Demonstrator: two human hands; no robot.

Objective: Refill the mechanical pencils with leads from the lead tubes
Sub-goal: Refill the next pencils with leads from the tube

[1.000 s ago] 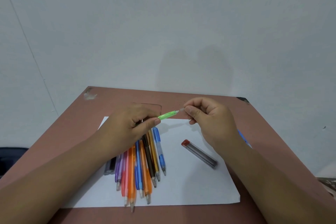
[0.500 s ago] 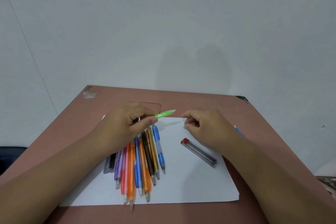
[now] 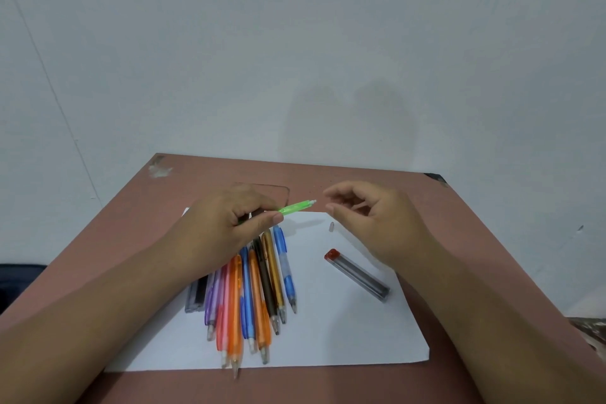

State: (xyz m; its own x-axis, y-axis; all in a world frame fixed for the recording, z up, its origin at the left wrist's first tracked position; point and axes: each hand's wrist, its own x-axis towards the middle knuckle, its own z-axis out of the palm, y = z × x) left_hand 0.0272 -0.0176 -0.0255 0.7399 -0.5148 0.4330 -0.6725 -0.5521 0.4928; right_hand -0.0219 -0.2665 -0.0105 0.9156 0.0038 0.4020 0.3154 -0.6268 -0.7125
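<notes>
Where the left hand (image 3: 236, 223) grips it, the green pencil (image 3: 296, 207) is hidden.

Your right hand (image 3: 370, 223) has open paper (image 3: 328, 331) beneath it — only the small cap (image 3: 331, 226) and the lead tube (image 3: 357, 275) lie there. Leftward, the pencil bundle (image 3: 252, 292) blocks the sheet — the far table (image 3: 344, 177) strip is passable.

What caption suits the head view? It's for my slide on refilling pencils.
Left hand holds a green mechanical pencil; right hand hovers beside its end, above the lead tube.
</notes>
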